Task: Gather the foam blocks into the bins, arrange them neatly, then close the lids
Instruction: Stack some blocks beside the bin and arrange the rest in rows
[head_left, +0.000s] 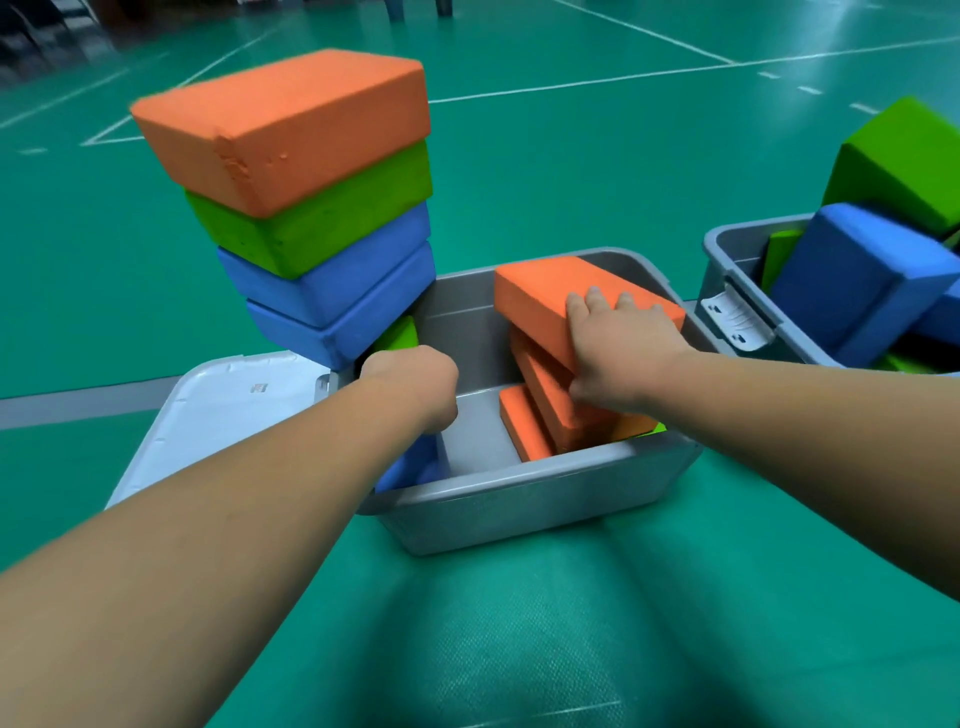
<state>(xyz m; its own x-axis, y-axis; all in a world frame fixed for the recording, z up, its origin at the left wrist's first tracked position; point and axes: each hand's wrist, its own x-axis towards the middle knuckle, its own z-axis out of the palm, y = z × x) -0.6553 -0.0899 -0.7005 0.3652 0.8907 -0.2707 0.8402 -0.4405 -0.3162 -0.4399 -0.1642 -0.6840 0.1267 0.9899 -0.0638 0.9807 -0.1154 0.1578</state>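
The tall stack (311, 208), orange over green over two blue, rises from the left end of the near bin (519, 499) and leans out past its rim. I judge it needs bracing there until it can be broken down and laid flat. The second bin (727, 249) stands just to the right with blue and green blocks heaped above its rim, so neither bin could take a lid yet. The white lid (223, 400) lies flat on the floor against the near bin's left side, handy for closing. Three orange blocks lean like tipped books at the bin's right end. My right hand (618, 343) grips the top orange block (535, 296), fingers over its upper face and thumb down its near side, probably to tip it level. My left hand (410, 382) sits curled at the foot of the stack. I cannot tell whether it holds a block or only props one. The floor (571, 156) is green sports matting marked with white court lines, in a large hall that is dim at the far end.
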